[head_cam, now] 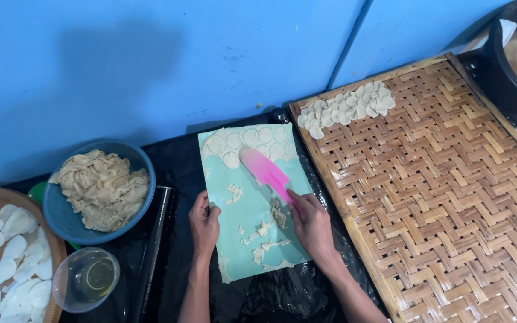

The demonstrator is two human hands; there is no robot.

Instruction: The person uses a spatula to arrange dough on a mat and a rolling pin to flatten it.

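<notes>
Left hand: the left hand [203, 222] is laid flat on the near left edge of the light green mat [243, 203], fingers together and pressed down on it, nothing clamped.
Right hand: the right hand [311, 224] is closed around the handle of the pink scraper [265, 170], fingers wrapped on it, at the right side of the mat.
Scraper: the pink blade is laid tilted across the upper middle of the mat, its rounded tip touching one cut dough round [231, 160].
Mat: it is spread on a black plastic sheet [282, 293]; thin dough with cut circles is seen along its far edge, and torn dough scraps [264, 230] are scattered over its middle and near part.
Clear cup: a clear plastic cup [86, 279] holding yellowish liquid is set at the near left.
Rolling pin: a dark rolling pin [154, 239] is laid just left of the left hand.
Brown tray: a round brown tray [55, 251] of white rounds is seen at the far left edge.
Blue bowl: a blue bowl [61, 212] heaped with dough trimmings is placed left of the mat.
Woven tray: a bamboo woven tray [444, 197] is set just right of the mat; a cluster of dough discs [345, 107] is gathered at its far left corner.
Black tub: a black tub [501, 78] is partly seen at the far right.
Wall: a blue wall [151, 60] is behind everything.
</notes>
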